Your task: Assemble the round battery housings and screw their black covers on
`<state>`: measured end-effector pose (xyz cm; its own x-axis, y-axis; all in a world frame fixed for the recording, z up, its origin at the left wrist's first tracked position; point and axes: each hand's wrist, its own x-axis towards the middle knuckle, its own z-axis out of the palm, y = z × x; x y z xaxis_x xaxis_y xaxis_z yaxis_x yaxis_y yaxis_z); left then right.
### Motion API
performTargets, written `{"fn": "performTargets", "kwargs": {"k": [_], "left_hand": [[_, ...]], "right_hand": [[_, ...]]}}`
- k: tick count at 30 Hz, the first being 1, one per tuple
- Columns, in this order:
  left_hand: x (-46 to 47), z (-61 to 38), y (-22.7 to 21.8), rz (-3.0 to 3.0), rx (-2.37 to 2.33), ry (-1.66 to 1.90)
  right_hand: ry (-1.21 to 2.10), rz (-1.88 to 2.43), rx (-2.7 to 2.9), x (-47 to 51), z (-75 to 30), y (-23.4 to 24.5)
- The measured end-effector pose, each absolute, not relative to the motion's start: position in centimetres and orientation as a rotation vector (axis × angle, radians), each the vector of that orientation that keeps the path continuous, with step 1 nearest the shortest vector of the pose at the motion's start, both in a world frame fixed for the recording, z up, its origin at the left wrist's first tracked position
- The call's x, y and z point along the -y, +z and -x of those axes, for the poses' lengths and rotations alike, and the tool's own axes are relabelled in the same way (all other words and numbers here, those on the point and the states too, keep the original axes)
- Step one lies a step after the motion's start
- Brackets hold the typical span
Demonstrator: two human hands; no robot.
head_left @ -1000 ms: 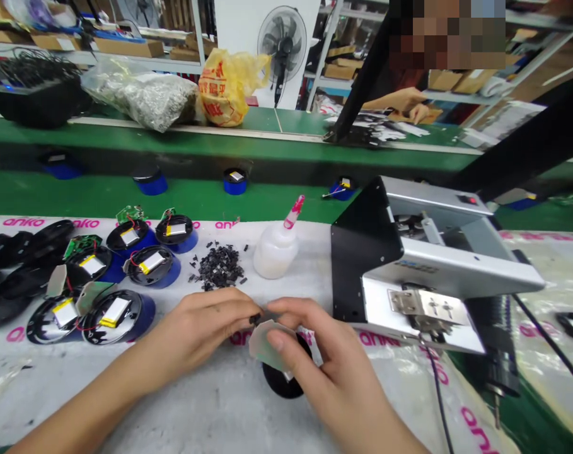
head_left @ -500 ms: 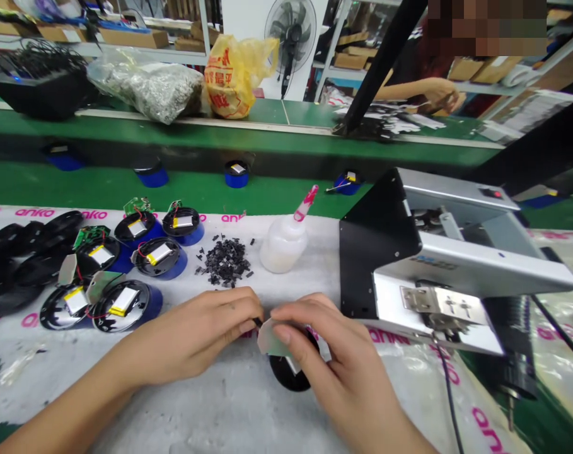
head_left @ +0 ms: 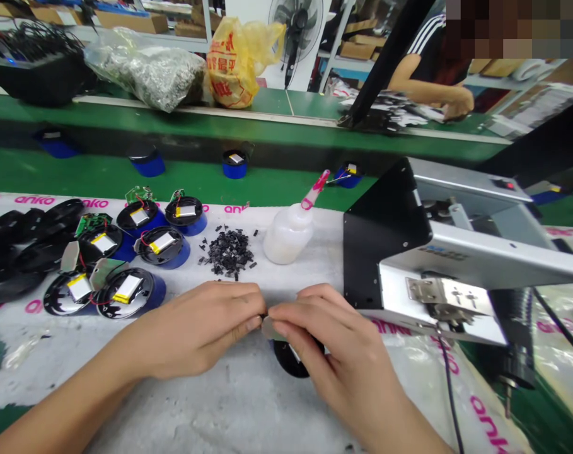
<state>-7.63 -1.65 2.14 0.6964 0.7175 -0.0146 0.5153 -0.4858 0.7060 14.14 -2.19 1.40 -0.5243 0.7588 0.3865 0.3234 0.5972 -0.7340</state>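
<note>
On our white-sheeted surface [head_left: 210,403], just left of the silver machine [head_left: 480,258], our closed right hand [head_left: 333,347] grips a pale film piece [head_left: 268,328] above a black round casing [head_left: 290,362]. Our left hand [head_left: 201,328] closes beside it, pinching something small, too hidden to tell.

A white glue bottle [head_left: 289,234] stands just beside a heap of small black clips [head_left: 227,252], with a silver machine [head_left: 456,252] to its right. Farther off, a yellow plastic bag [head_left: 234,63] sits on a green workbench [head_left: 272,104].
</note>
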Motion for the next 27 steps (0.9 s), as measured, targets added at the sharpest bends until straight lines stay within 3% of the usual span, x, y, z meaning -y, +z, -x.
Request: {"fn": "performTargets", "kwargs": {"k": [7,14,20,27], "left_hand": [[1.5,6.8,1.8,-1.819,-0.970,0.619],[1.9,5.9,1.5,-1.483,-0.987,0.786],[2.6,5.2,0.9,-1.760,-1.080,0.714],[3.9,3.1,-0.7,-1.800,-1.053,0.622]], "right_hand": [[0.749,0.999,2.122,2.0,-14.8,1.8],[0.095,0.966,2.448,3.2,-15.5,2.2],[0.504,1.034,2.345,4.0,-16.5,3.1],[0.656,1.240,2.123,7.1,-17.0,1.6]]}}
